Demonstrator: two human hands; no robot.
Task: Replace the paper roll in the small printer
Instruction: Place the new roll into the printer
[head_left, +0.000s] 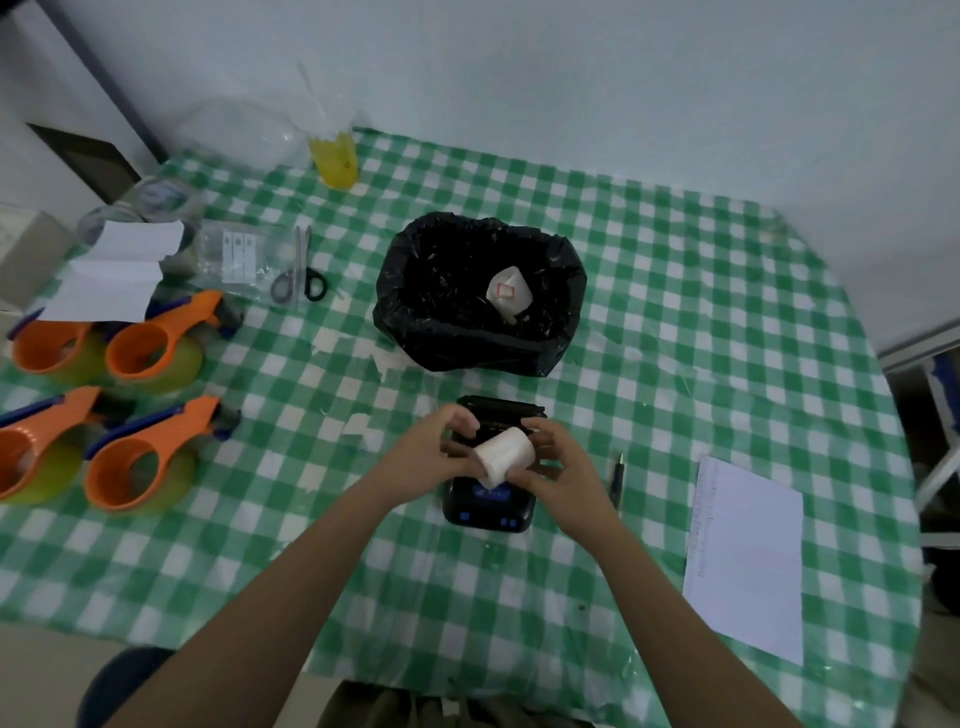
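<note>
A green checked table (675, 322) carries everything, and beyond the person's grip stands a bin lined with a black bag (415, 322), inside which lies a small white roll-like object (506, 291); it may be the spent roll, which would put the removal step already behind, though its identity cannot be confirmed. Directly beneath the grip sits the small printer (488, 506), its lid (501, 405) standing open on the far side of the hands, so the compartment appears ready to receive paper. Off to the right of the grip lie a sheet of paper (745, 561) and a pen (617, 478). The paper roll (506, 453) is held in the air just above the open printer, the left hand (431, 449) and right hand (563, 462) both clamped on it from either end. Seating the roll, feeding its end and closing the lid look yet to be done.
</note>
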